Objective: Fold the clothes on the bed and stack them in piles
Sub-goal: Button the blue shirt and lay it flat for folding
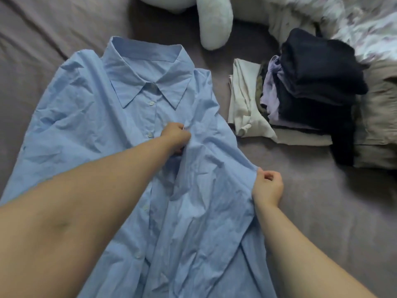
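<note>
A crumpled light-blue collared button-up shirt [90, 108] lies front-up across the centre and left of the frame on the mauve-sheeted bed [311, 211]. The left hand [175, 136] pinches its placket at mid-frame; the right hand [267, 189] grips its right edge. A stack of folded dark, lilac and cream clothes [309, 100] sits at upper right.

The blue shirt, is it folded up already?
Not yet. The blue shirt lies spread out, collar flat, while the left hand and right hand pinch its right side.

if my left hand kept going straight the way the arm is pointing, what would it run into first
Probably the collar of the blue shirt: the left hand, gripping the front near the buttons, points up the bed towards it. Beyond that lies bare sheet. Depth is hard to judge.
</note>
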Demonstrator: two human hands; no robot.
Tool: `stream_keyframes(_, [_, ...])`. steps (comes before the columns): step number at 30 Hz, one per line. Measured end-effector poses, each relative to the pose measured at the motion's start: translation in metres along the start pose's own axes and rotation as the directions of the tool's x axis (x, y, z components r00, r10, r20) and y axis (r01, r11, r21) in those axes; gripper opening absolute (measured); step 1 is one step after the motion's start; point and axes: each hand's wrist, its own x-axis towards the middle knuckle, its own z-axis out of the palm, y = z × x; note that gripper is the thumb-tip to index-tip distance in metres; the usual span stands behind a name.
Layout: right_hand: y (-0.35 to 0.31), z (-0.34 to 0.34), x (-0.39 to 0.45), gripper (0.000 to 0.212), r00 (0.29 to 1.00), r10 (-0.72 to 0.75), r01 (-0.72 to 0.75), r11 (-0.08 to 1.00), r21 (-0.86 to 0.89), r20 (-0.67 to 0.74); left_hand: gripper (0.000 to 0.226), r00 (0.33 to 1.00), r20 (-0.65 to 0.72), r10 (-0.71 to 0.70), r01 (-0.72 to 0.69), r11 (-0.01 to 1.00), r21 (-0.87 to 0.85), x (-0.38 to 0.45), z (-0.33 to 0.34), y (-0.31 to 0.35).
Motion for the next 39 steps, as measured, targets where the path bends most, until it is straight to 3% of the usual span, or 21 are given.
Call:
stream_keyframes(2, [-0.001,-0.001,-0.005,0.035,0.997,0.06,-0.063,0.994,0.086,0.041,0.023,0.999,0.019,-0.041,0.042,0.996,-0.079,-0.003,0.001,0.019])
stream_keyframes(5, [0.008,-0.007,-0.018,0.046,0.989,0.125,-0.138,0.971,0.194,0.08,0.034,0.993,-0.002,0.12,-0.12,0.992,-0.026,0.014,-0.002,0.047])
stream_keyframes(7, [0.023,-0.013,-0.032,0.041,0.983,0.094,-0.126,0.97,0.209,0.157,0.023,0.98,-0.029,0.196,-0.196,0.981,-0.001,0.026,-0.001,0.057])
stream_keyframes(9, [0.047,-0.017,-0.044,0.035,0.966,0.023,-0.074,0.979,0.19,0.259,0.007,0.971,-0.138,0.196,-0.212,0.971,-0.107,0.04,0.0,0.056])
stream_keyframes(12, [0.073,-0.03,-0.052,0.032,0.957,0.001,-0.054,0.983,0.173,0.289,0.017,0.985,-0.148,0.088,-0.139,0.914,-0.381,0.037,0.005,0.036])
stream_keyframes(14, [0.078,-0.04,-0.061,0.019,0.955,0.011,-0.078,0.974,0.214,0.296,0.03,0.965,-0.224,0.138,-0.2,0.937,-0.288,0.0,0.01,0.002])
stream_keyframes(16, [0.081,-0.049,-0.079,0.011,0.96,-0.004,-0.078,0.956,0.283,0.28,0.05,0.895,-0.325,0.306,-0.342,0.938,-0.06,-0.061,0.016,-0.047])
stream_keyframes(18, [0.091,-0.058,-0.106,0.021,0.976,-0.062,0.005,0.964,0.267,0.207,0.057,0.847,-0.301,0.438,-0.424,0.898,0.115,-0.132,0.025,-0.101])
stream_keyframes(20, [0.102,-0.065,-0.138,0.018,0.981,-0.034,-0.004,0.981,0.193,0.191,0.068,0.907,-0.263,0.33,-0.297,0.942,0.159,-0.196,0.035,-0.15])
stream_keyframes(22, [0.122,-0.066,-0.17,0.017,0.958,0.108,-0.138,0.986,0.098,0.265,0.08,0.942,-0.31,0.132,-0.077,0.98,0.181,-0.24,0.045,-0.191])
stream_keyframes(25, [0.154,-0.059,-0.212,0.022,0.842,0.29,-0.329,0.944,0.006,0.456,0.075,0.931,-0.352,-0.096,0.169,0.968,0.183,-0.274,0.051,-0.224])
stream_keyframes(27, [0.165,-0.053,-0.227,0.022,0.784,0.282,-0.352,0.936,0.022,0.553,0.055,0.921,-0.379,-0.091,0.192,0.952,0.237,-0.282,0.052,-0.234])
stream_keyframes(30, [0.171,-0.047,-0.233,0.015,0.748,0.234,-0.273,0.961,-0.034,0.62,0.043,0.929,-0.344,-0.139,0.212,0.96,0.183,-0.286,0.047,-0.237])
stream_keyframes(33, [0.179,-0.061,-0.24,0.013,0.825,0.198,-0.18,0.98,-0.084,0.53,0.015,0.953,-0.221,-0.207,0.241,0.961,0.137,-0.296,0.039,-0.254])
stream_keyframes(36, [0.193,-0.085,-0.248,0.025,0.901,0.208,-0.157,0.975,-0.161,0.382,0.031,0.942,-0.222,-0.252,0.284,0.95,0.127,-0.318,0.038,-0.274])
stream_keyframes(39, [0.194,-0.095,-0.257,0.011,0.911,0.234,-0.159,0.959,-0.233,0.34,0.017,0.938,-0.211,-0.276,0.3,0.95,0.086,-0.335,0.045,-0.282])
